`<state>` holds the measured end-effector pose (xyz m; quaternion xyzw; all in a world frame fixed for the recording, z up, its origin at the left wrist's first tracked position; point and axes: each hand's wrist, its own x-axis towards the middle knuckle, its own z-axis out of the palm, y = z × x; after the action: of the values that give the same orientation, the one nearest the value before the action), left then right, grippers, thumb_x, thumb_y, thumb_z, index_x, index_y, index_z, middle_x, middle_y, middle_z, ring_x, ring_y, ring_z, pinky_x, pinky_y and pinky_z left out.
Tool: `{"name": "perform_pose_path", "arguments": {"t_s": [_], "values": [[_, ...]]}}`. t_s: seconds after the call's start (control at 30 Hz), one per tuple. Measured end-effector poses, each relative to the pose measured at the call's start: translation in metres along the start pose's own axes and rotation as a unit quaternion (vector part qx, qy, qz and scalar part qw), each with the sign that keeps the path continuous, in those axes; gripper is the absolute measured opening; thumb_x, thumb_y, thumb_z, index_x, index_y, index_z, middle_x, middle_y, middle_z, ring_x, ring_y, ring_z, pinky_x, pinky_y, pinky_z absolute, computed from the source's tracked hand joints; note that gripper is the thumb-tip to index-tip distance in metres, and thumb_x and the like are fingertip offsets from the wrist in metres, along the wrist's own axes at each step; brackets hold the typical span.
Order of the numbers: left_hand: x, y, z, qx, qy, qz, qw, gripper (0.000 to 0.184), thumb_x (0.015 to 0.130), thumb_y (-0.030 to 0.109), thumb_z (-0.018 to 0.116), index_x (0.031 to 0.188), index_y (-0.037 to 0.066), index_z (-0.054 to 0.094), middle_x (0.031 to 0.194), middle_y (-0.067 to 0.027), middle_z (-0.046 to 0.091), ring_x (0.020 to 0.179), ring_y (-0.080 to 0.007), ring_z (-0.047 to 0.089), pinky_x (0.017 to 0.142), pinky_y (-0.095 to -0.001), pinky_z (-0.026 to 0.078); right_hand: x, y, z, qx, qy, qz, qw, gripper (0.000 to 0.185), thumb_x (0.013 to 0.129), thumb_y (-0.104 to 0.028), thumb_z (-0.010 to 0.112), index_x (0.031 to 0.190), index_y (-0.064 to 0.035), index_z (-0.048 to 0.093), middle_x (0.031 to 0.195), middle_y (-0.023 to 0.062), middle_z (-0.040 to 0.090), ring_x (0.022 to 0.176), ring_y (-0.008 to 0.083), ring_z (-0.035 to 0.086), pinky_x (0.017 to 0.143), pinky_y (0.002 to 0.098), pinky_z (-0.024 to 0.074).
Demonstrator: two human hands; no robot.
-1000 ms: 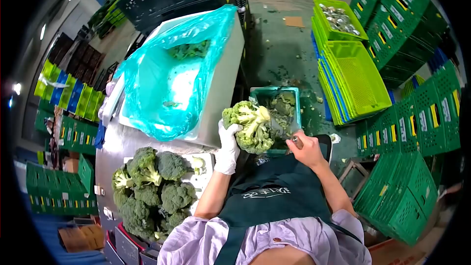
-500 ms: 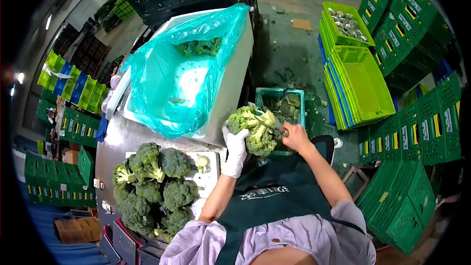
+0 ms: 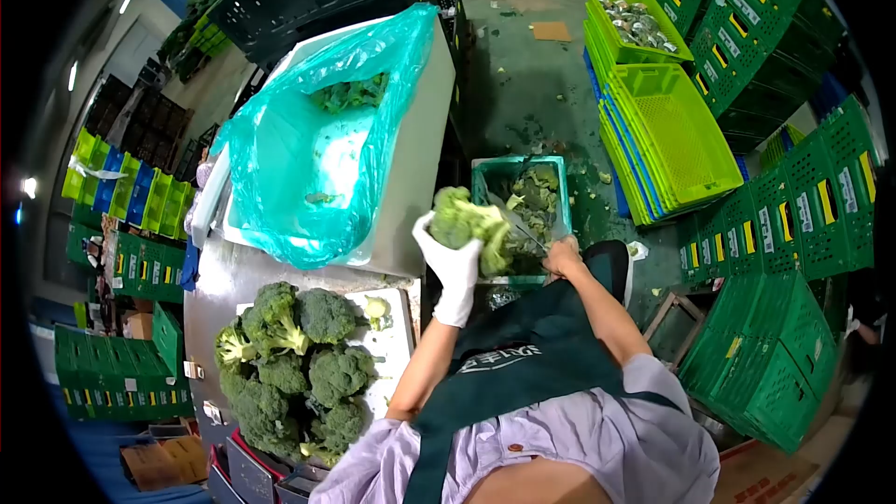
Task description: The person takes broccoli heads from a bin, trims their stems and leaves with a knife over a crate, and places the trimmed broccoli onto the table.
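Observation:
My left hand (image 3: 454,267), in a white glove, is closed around a broccoli head (image 3: 457,218) held with its pale cut stem toward the right. My bare right hand (image 3: 562,259) is wrapped round a knife (image 3: 532,237); its thin blade points up and left toward the broccoli. The handle is mostly hidden in my fist. Behind and below the broccoli is a teal crate (image 3: 563,189) with leaf and stem trimmings (image 3: 537,196) in it. On the left, several broccoli heads (image 3: 280,383) are piled beside and partly over a white board (image 3: 401,317).
A white bin (image 3: 411,149) lined with a teal plastic bag (image 3: 271,177) stands on the metal table (image 3: 210,289), with some broccoli (image 3: 353,93) inside. Lime-green crates (image 3: 672,131) and dark green crates (image 3: 765,355) are stacked at right. Scraps lie on the floor (image 3: 504,84).
My right hand with the knife has drawn away from the broccoli stem, so the blade now shows. The broccoli has tilted and blurs slightly. The whole view has shifted a little.

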<state>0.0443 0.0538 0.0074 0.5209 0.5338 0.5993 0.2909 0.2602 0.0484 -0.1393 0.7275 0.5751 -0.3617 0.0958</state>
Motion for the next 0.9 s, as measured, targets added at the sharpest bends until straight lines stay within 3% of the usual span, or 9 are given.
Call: {"name": "perform_pose_path", "arguments": {"t_s": [0.13, 0.2, 0.23, 0.3, 0.33, 0.4, 0.5, 0.7, 0.9], "values": [[0.027, -0.002, -0.005, -0.177, 0.004, -0.147, 0.973, 0.064, 0.057, -0.003, 0.063, 0.117, 0.000, 0.039, 0.109, -0.0102, 0.049, 0.100, -0.0208, 0.051, 0.093, -0.0324, 0.042, -0.037, 0.013, -0.013, 0.257, -0.021, 0.034, 0.966, 0.031, 0.078, -0.024, 0.065, 0.084, 0.0059, 0.063, 0.075, 0.0174, 0.067, 0.061, 0.0258, 0.066, 0.066, 0.0373, 0.0536], [0.034, -0.012, -0.008, -0.273, -0.003, -0.202, 0.941, 0.066, 0.057, -0.002, 0.061, 0.119, -0.001, 0.040, 0.108, -0.0103, 0.053, 0.098, -0.0225, 0.054, 0.092, -0.0330, 0.044, -0.038, 0.019, 0.003, 0.302, 0.098, -0.044, 0.947, 0.039, 0.082, -0.024, 0.064, 0.105, 0.0070, 0.058, 0.077, 0.0187, 0.068, 0.067, 0.0263, 0.068, 0.061, 0.0366, 0.0536], [0.035, -0.011, -0.011, -0.269, -0.003, -0.201, 0.942, 0.066, 0.057, -0.002, 0.061, 0.119, -0.001, 0.040, 0.108, -0.0103, 0.053, 0.098, -0.0225, 0.054, 0.092, -0.0330, 0.044, -0.059, 0.014, -0.008, 0.332, 0.123, -0.061, 0.933, 0.034, 0.081, -0.026, 0.067, 0.094, 0.0051, 0.060, 0.079, 0.0187, 0.067, 0.068, 0.0302, 0.067, 0.061, 0.0389, 0.0527], [0.034, -0.004, -0.013, -0.367, -0.080, -0.233, 0.897, 0.066, 0.058, 0.002, 0.060, 0.121, -0.001, 0.042, 0.111, -0.0120, 0.055, 0.102, -0.0248, 0.056, 0.091, -0.0347, 0.046, -0.075, 0.015, -0.011, 0.239, 0.266, -0.134, 0.924, 0.029, 0.080, -0.025, 0.069, 0.088, 0.0009, 0.060, 0.077, 0.0190, 0.064, 0.067, 0.0338, 0.064, 0.058, 0.0406, 0.0506], [0.035, -0.001, -0.014, -0.380, -0.138, -0.208, 0.891, 0.066, 0.059, 0.005, 0.059, 0.123, -0.001, 0.044, 0.114, -0.0134, 0.056, 0.105, -0.0265, 0.056, 0.091, -0.0366, 0.048, -0.087, 0.011, -0.019, 0.238, 0.266, -0.134, 0.924, 0.029, 0.080, -0.025, 0.069, 0.088, 0.0009, 0.060, 0.077, 0.0190, 0.064, 0.067, 0.0338, 0.064, 0.058, 0.0406, 0.0506], [0.033, 0.002, -0.014, -0.401, -0.146, -0.207, 0.880, 0.065, 0.059, 0.007, 0.059, 0.122, -0.001, 0.045, 0.114, -0.0136, 0.057, 0.104, -0.0264, 0.057, 0.092, -0.0370, 0.048, -0.117, -0.001, -0.040, 0.216, 0.368, -0.208, 0.880, 0.023, 0.079, -0.022, 0.070, 0.085, -0.0026, 0.060, 0.072, 0.0201, 0.060, 0.063, 0.0364, 0.061, 0.055, 0.0412, 0.0482], [0.032, -0.007, -0.016, -0.436, -0.158, -0.211, 0.861, 0.064, 0.060, 0.006, 0.058, 0.122, -0.002, 0.045, 0.114, -0.0147, 0.058, 0.102, -0.0274, 0.059, 0.093, -0.0391, 0.048, -0.147, -0.011, -0.061, 0.227, 0.357, -0.219, 0.879, 0.020, 0.079, -0.019, 0.071, 0.083, -0.0039, 0.059, 0.071, 0.0194, 0.061, 0.064, 0.0365, 0.062, 0.054, 0.0414, 0.0481], [0.043, 0.000, -0.024, -0.468, -0.158, -0.416, 0.763, 0.059, 0.065, 0.007, 0.054, 0.122, -0.006, 0.048, 0.116, -0.0188, 0.058, 0.106, -0.0330, 0.057, 0.095, -0.0443, 0.047, -0.162, -0.010, -0.080, 0.146, 0.373, -0.262, 0.878, 0.018, 0.074, -0.014, 0.072, 0.082, -0.0039, 0.059, 0.070, 0.0161, 0.063, 0.065, 0.0365, 0.062, 0.055, 0.0417, 0.0495], [0.051, 0.003, -0.027, -0.476, -0.206, -0.470, 0.714, 0.063, 0.064, 0.010, 0.053, 0.125, -0.004, 0.047, 0.119, -0.0224, 0.057, 0.108, -0.0371, 0.057, 0.096, -0.0482, 0.046, -0.161, 0.000, -0.106, 0.058, 0.325, -0.281, 0.901, 0.020, 0.069, -0.011, 0.069, 0.085, -0.0052, 0.057, 0.070, 0.0171, 0.063, 0.069, 0.0386, 0.062, 0.061, 0.0450, 0.0506]]}}
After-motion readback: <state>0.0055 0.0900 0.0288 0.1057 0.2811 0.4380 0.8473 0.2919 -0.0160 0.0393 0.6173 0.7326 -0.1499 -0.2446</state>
